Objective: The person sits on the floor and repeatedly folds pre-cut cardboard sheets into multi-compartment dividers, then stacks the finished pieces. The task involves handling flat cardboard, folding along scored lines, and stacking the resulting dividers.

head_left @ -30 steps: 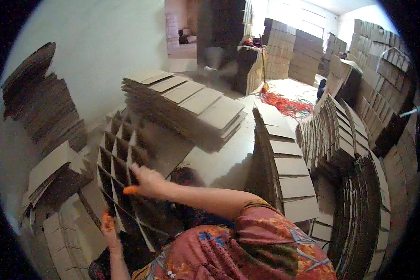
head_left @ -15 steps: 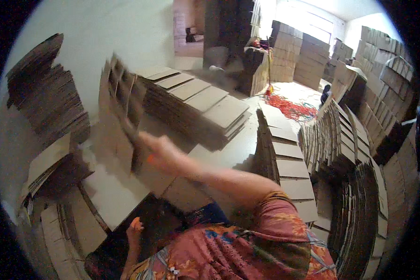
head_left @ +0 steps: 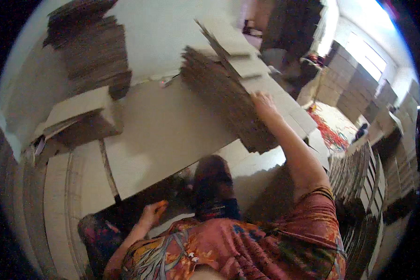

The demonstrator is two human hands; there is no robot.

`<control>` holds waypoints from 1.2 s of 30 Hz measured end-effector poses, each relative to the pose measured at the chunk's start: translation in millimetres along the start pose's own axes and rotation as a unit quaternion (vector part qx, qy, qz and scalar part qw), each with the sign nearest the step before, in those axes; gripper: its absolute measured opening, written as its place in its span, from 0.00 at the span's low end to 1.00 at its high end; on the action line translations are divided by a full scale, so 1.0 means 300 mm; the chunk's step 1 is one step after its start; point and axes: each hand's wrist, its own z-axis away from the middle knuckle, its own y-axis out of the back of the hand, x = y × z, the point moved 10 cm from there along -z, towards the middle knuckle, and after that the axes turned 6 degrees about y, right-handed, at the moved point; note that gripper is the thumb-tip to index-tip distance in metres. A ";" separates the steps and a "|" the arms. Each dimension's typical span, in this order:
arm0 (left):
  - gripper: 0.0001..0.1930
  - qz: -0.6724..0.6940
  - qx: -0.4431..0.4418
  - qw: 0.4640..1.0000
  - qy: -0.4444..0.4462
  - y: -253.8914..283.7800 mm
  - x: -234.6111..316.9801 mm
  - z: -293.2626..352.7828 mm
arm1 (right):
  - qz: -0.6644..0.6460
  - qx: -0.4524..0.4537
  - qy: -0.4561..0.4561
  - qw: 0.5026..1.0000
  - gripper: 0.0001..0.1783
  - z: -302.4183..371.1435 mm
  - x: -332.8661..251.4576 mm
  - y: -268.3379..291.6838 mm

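My right hand [head_left: 264,103] reaches forward onto a stack of flat cardboard pieces [head_left: 219,95]. Its fingers close over the near end of the slotted cardboard piece [head_left: 245,68] lying along the top, whose far end sticks up at a slant. My left hand [head_left: 153,213] stays low near the front edge of the pale work surface [head_left: 168,126]. Its fingers are curled together, with orange on the tips, and nothing shows in them. My dark-clothed knee [head_left: 213,175] is between the hands, beside the surface's edge.
A cardboard box [head_left: 79,109] sits at the left of the surface, and a tall cardboard pile [head_left: 95,51] stands behind it by the wall. More cardboard stacks [head_left: 350,172] line the right side. Red straps [head_left: 329,130] lie tangled on the floor farther back.
The cardboard piece my right hand held upright over the surface is now down on the stack. That hand has moved right. The view has swung left, and my left hand stays low.
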 end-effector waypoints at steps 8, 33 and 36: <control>0.14 0.042 0.210 0.977 -0.008 0.534 0.037 0.008 | 0.100 0.049 -0.056 0.992 0.26 -0.019 -0.247 0.251; 0.16 0.426 0.482 0.759 0.099 1.860 -0.779 -0.234 | -0.787 -0.213 0.029 0.578 0.43 -0.653 -1.721 -0.569; 0.12 0.472 0.454 0.750 0.096 1.870 -0.821 -0.252 | -0.797 -0.238 0.035 0.555 0.45 -0.686 -1.816 -0.546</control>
